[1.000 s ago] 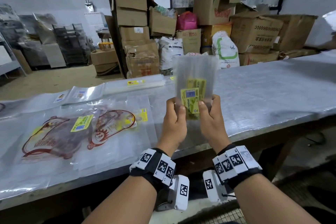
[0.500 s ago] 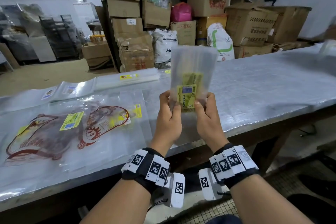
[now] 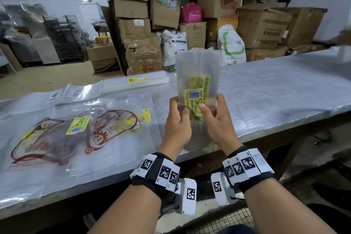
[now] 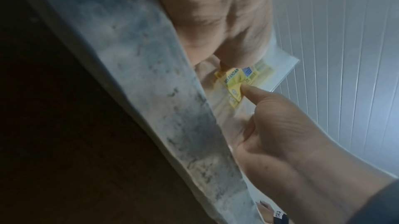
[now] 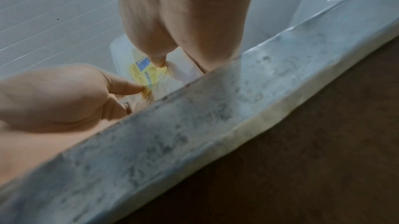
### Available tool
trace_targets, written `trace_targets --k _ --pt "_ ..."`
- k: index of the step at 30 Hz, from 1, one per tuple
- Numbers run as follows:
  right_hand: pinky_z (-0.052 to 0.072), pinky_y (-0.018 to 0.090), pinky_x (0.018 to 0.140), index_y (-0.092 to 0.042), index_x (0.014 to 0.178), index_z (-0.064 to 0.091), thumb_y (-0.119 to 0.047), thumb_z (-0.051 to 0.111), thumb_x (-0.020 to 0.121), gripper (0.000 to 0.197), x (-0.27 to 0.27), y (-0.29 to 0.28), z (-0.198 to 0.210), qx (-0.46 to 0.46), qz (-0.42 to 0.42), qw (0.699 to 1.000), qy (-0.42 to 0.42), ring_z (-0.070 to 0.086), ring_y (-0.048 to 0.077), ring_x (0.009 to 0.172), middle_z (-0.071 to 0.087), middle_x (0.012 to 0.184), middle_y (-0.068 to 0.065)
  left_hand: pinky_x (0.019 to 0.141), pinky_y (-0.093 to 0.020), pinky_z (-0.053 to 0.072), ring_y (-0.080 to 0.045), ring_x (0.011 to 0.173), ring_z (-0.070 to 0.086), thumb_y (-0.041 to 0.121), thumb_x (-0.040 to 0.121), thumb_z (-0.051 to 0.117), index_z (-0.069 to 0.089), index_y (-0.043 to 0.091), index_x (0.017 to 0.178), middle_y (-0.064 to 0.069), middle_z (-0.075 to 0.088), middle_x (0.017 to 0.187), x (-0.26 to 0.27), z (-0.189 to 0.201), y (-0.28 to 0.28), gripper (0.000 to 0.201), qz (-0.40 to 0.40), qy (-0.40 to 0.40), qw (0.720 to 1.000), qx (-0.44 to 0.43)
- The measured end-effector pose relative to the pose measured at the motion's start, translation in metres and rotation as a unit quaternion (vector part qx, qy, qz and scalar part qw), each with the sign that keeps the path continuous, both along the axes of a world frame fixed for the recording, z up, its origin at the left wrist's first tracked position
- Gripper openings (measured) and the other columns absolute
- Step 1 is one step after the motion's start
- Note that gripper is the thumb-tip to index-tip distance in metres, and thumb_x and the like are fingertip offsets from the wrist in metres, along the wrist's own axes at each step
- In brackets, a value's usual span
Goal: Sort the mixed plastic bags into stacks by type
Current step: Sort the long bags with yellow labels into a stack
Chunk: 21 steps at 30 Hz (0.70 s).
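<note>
- The small clear bags (image 3: 197,74) with yellow "KEK PANDAN" labels (image 3: 193,99) stand upright in the air over the near edge of the table (image 3: 275,91).
- Your left hand (image 3: 177,121) pinches their lower left edge, thumb in front.
- Your right hand (image 3: 218,119) grasps the lower right side, its thumb pressed on the front label.
- How many bags you hold is hard to tell; it looks like at least two.
- Large printed bags (image 3: 76,135) lie flat on the table to your left, with long clear packs (image 3: 133,82) beyond them.

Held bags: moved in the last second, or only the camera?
No. The held bags keep the same offset to the right of the yellow-labelled clear stack on the table. Left hand and right hand still pinch them.
</note>
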State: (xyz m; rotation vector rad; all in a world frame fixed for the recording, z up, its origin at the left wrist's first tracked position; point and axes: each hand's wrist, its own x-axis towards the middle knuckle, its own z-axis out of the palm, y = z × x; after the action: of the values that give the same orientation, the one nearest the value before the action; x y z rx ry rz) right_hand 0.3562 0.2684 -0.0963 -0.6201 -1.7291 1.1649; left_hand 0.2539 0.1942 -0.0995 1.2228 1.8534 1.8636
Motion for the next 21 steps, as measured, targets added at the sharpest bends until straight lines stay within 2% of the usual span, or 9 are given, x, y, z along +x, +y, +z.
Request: trace_targets --k 3,7,8,10,11,13,15,18,21 --pt "0.058 0.044 0.095 -0.03 0.123 0.049 -0.022 0.058 0.104 0.022 -0.004 0.003 0.004 -0.018 0.017 1.0 0.003 0.072 0.008 0.105 0.075 0.113 -0.004 0.083 -0.025 0.049 0.007 0.091 0.06 0.019 0.108 0.044 0.046 0.026 0.12 0.013 0.065 0.104 -0.002 -0.001 0.002 0.014 0.005 -0.014 1.0 0.007" --pt "0.059 0.043 0.093 -0.026 0.118 0.05 -0.017 0.056 0.104 0.017 -0.013 0.003 0.008 -0.023 0.011 1.0 0.007 0.073 0.009 0.102 0.075 0.112 -0.001 0.082 -0.01 0.047 0.014 0.096 0.06 0.021 0.107 0.048 0.041 0.027 0.131 0.017 0.064 0.116 0.0 0.001 0.0 0.026 0.02 -0.026 0.999 0.021" --pt "0.06 0.044 0.092 -0.026 0.116 0.05 -0.016 0.056 0.104 0.016 -0.015 0.002 0.008 -0.027 0.007 1.0 0.011 0.073 0.009 0.1 0.075 0.112 -0.001 0.086 -0.011 0.047 0.013 0.103 0.059 0.024 0.106 0.05 0.04 0.029 0.134 0.013 0.062 0.124 0.0 0.002 -0.001 0.029 0.032 -0.023 0.999 0.02" --pt "0.061 0.046 0.088 -0.028 0.113 0.05 -0.015 0.055 0.105 0.016 -0.019 -0.003 0.008 -0.039 0.005 0.999 0.016 0.074 0.011 0.097 0.075 0.11 -0.001 0.1 -0.024 0.046 -0.002 0.121 0.053 0.033 0.104 0.053 0.038 0.03 0.142 0.007 0.054 0.139 -0.002 0.003 -0.004 0.041 0.057 -0.005 0.998 0.008" --pt "0.062 0.047 0.087 -0.027 0.113 0.05 -0.015 0.054 0.105 0.015 -0.022 -0.005 0.008 -0.041 0.005 0.999 0.018 0.075 0.013 0.096 0.076 0.109 -0.001 0.103 -0.027 0.044 -0.007 0.125 0.05 0.034 0.102 0.055 0.038 0.028 0.145 0.006 0.05 0.142 -0.004 0.004 -0.006 0.046 0.068 0.011 0.998 -0.002" --pt "0.062 0.049 0.084 -0.025 0.115 0.05 -0.014 0.054 0.105 0.015 -0.026 -0.011 0.008 -0.037 0.006 0.999 0.021 0.075 0.016 0.091 0.076 0.106 0.0 0.101 -0.024 0.04 -0.008 0.121 0.047 0.031 0.1 0.06 0.046 0.023 0.142 0.005 0.048 0.136 -0.01 0.011 -0.017 0.045 0.091 0.043 0.995 -0.019" --pt "0.062 0.051 0.08 -0.027 0.113 0.051 -0.012 0.053 0.105 0.017 -0.032 -0.016 0.007 -0.029 0.003 0.999 0.021 0.075 0.019 0.087 0.077 0.102 0.0 0.097 -0.025 0.042 -0.01 0.114 0.053 0.03 0.098 0.063 0.059 0.022 0.127 0.004 0.054 0.126 -0.02 0.02 -0.031 0.031 0.104 0.08 0.991 -0.026" --pt "0.061 0.055 0.08 -0.032 0.108 0.05 -0.012 0.052 0.105 0.021 -0.044 -0.025 0.005 -0.036 0.011 0.999 0.022 0.075 0.022 0.088 0.077 0.102 0.001 0.077 -0.022 0.046 -0.007 0.089 0.061 0.031 0.096 0.065 0.066 0.025 0.099 0.007 0.066 0.1 -0.046 0.038 -0.058 0.007 0.104 0.119 0.986 -0.058" --pt "0.061 0.051 0.084 -0.024 0.114 0.05 -0.013 0.053 0.105 0.015 -0.053 -0.032 0.0 -0.044 0.03 0.998 0.021 0.074 0.017 0.092 0.076 0.103 -0.002 0.074 -0.028 0.052 -0.01 0.079 0.065 0.03 0.093 0.067 0.068 0.023 0.087 0.008 0.07 0.085 -0.08 0.053 -0.086 0.009 0.11 0.159 0.975 -0.113"
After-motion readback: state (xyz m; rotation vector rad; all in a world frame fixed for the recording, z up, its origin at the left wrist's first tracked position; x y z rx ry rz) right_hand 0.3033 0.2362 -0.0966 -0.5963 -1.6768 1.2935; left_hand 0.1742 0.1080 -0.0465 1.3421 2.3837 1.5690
